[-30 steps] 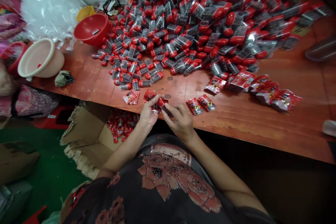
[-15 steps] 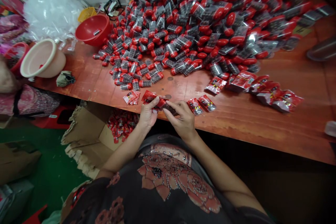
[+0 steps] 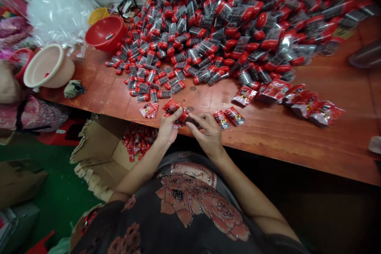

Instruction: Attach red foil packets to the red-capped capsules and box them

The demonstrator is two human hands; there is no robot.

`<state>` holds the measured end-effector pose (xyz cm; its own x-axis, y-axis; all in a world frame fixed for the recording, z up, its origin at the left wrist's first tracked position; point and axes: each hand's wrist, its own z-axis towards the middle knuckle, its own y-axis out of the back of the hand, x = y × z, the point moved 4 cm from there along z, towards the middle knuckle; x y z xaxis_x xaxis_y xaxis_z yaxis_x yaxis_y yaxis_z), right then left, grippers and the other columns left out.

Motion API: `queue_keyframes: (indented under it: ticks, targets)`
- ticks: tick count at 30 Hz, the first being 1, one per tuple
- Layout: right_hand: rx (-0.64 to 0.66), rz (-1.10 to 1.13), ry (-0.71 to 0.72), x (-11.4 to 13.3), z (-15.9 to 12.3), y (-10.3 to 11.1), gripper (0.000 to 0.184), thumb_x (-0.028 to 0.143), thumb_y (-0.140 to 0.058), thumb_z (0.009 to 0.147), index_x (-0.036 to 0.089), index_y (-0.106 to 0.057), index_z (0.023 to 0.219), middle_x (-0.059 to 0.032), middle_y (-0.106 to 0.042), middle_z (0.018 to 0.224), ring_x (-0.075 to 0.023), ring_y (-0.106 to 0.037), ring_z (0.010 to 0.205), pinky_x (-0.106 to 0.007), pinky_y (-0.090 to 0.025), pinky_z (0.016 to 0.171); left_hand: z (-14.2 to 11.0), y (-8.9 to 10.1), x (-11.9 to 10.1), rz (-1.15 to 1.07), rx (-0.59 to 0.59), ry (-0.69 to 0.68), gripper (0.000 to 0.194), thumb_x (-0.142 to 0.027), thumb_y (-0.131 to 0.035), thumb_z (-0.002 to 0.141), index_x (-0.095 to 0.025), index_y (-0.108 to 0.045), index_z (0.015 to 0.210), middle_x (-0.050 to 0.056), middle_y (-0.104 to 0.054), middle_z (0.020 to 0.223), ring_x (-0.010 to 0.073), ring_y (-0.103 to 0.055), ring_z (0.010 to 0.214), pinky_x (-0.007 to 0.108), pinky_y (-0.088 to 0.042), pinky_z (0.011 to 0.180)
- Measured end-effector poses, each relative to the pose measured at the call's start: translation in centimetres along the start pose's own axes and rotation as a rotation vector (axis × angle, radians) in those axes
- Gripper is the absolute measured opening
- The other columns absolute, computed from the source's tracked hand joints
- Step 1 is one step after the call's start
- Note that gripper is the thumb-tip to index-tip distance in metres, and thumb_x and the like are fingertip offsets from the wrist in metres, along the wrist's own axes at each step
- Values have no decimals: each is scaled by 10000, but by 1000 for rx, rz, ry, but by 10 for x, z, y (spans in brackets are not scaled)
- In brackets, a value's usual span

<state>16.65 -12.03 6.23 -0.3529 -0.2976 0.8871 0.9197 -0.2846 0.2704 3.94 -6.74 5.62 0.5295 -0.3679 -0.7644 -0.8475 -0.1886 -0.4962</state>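
My left hand (image 3: 167,129) pinches a small red printed packet (image 3: 172,106) at the near edge of the wooden table (image 3: 297,143). My right hand (image 3: 208,131) grips a red-capped clear tube (image 3: 188,119) whose capped end points into that packet. Both hands are closed and nearly touch. A few flat red packets (image 3: 149,109) lie just left of my hands, and two filled packets (image 3: 228,118) lie just to the right. A huge heap of red-capped tubes (image 3: 226,20) covers the back of the table.
A row of filled packets (image 3: 294,97) lies at the right. A red bowl (image 3: 104,33) and a cream bowl (image 3: 47,66) stand at the left, beside clear plastic bags (image 3: 56,8). A torn cardboard box (image 3: 104,154) with packets inside sits on the green floor.
My hands have shifted slightly to the right and away from me, still working the tube against the packet. Nothing else on the table has moved.
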Motion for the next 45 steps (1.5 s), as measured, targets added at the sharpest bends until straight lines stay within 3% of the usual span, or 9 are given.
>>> queue_keyframes:
  ticks: [10,19,25,32,40,45]
  targets:
    - [-38,88,-144,-1,-2,2,326,242,-602,881,299,-646,1199,-29,-590,948,-157,-596,839,-318,-533,700,-3,-3,0,-24,-35,-117,251,-242,-850,573,-174,-688,752,-20,-715,736,110,-653,642,234,-502,659]
    - [24,82,-33,1,2,2,351,205,-623,861,368,-660,1171,-22,-570,941,-167,-583,867,-337,-526,714,-3,0,-1,59,-57,-82,245,-259,-838,579,-165,-694,754,0,-716,737,123,-656,653,254,-493,682]
    - [-38,111,-162,-1,2,4,300,258,-625,863,302,-673,1156,-23,-587,914,-162,-588,831,-334,-518,725,-6,-2,0,28,-57,-97,287,-269,-859,553,-181,-684,762,-19,-708,735,118,-648,636,259,-510,677]
    - [-38,316,-333,-15,-2,1,263,319,-637,853,285,-690,1108,-20,-617,976,-158,-610,868,-339,-538,756,-8,-1,2,64,-38,-114,276,-257,-862,557,-177,-685,752,-19,-697,707,116,-641,620,255,-524,678]
    - [-152,288,-331,-16,-8,-5,258,303,-643,847,280,-695,1099,-23,-623,964,-158,-615,894,-366,-533,824,-14,-4,2,112,-19,-127,287,-202,-867,528,-162,-698,757,3,-725,754,135,-666,676,276,-530,746]
    - [-141,333,-362,-19,-8,-9,270,313,-653,839,278,-698,1102,-33,-645,1007,-162,-627,930,-383,-525,881,-13,-1,4,127,21,-64,308,-181,-859,527,-155,-702,791,15,-728,795,136,-670,722,277,-517,785]
